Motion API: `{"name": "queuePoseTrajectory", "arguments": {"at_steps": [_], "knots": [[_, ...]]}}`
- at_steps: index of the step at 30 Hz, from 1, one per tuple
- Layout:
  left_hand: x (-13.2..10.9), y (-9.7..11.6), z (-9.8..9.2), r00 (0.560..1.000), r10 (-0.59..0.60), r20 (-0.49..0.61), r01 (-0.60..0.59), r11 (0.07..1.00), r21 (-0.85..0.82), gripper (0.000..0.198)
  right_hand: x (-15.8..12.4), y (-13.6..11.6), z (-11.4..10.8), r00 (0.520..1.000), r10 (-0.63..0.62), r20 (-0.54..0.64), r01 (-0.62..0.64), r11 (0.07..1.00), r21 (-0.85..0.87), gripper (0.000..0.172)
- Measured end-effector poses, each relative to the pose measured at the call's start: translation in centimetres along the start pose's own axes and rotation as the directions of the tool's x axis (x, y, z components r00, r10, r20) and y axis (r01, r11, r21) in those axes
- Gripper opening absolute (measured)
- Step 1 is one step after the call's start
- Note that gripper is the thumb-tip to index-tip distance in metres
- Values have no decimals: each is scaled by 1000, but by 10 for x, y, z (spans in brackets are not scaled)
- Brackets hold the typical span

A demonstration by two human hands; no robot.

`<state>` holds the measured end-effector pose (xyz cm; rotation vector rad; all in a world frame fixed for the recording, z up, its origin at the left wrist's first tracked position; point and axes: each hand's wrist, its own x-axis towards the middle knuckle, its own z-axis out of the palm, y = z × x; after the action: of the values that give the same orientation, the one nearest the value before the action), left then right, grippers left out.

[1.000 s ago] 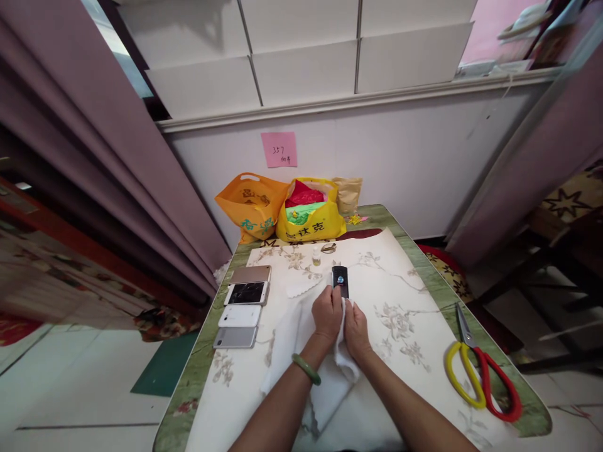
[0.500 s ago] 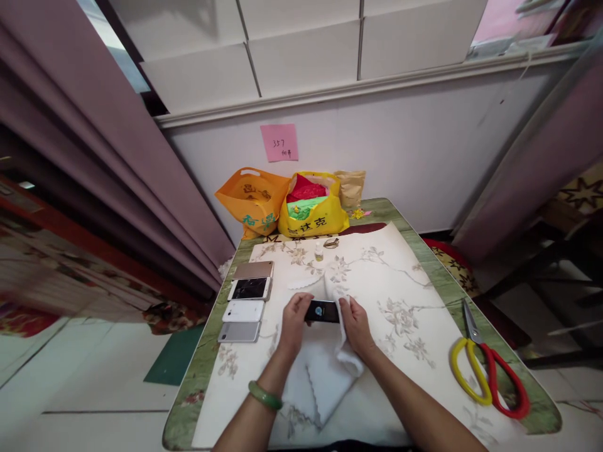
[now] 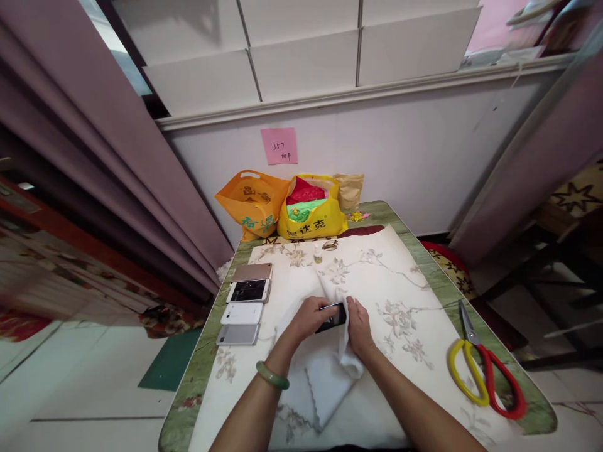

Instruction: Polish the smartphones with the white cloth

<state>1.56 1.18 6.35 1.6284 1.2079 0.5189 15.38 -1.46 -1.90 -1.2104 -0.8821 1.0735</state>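
Between my hands, just above the table, is a small dark phone [image 3: 332, 318]. My left hand [image 3: 309, 316] grips its left end, thumb lying across the screen. With fingers closed, my right hand [image 3: 358, 323] pinches a white cloth [image 3: 325, 376] against the phone's right end. The rest of the cloth drapes below and behind the phone and spreads over the floral sheet. Left of my hands lie several phones in a column: a gold one [image 3: 252, 272], a white one with a dark screen [image 3: 249, 290], a white one [image 3: 242, 313] and a silver one [image 3: 237, 334].
Large scissors [image 3: 485, 364] with yellow and red handles lie at the right. A small bottle [image 3: 317, 254] and a brown looped item [image 3: 330, 245] sit beyond my hands. An orange bag [image 3: 252, 201], a filled yellow bag [image 3: 313, 210] and a brown paper pouch [image 3: 349, 190] stand at the back.
My left hand has moved right, its thumb now over the phone's screen. The phone has tilted, its right end higher. The right hand keeps hold of the cloth at its end.
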Motion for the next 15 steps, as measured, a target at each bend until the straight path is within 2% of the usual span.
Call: {"name": "queuePoseTrajectory", "arguments": {"at_steps": [2, 6, 11, 15], "knots": [[1, -4, 10, 998, -25, -66, 21, 999, -49, 36, 1, 0, 0, 999, 8, -34, -7, 999, 35, 41], [2, -9, 29, 978, 3, -209, -21, 996, -83, 38, 3, 0, -1, 994, 24, -103, -17, 998, 64, 41], [3, -10, 48, 950, 29, -312, -49, 997, -56, 42, 7, 3, -2, 983, 59, -175, -48, 996, 69, 47], [1, -9, 64, 910, 33, -414, -53, 998, -36, 41, 7, 4, -2, 977, 43, -207, -36, 999, 42, 50]]}}
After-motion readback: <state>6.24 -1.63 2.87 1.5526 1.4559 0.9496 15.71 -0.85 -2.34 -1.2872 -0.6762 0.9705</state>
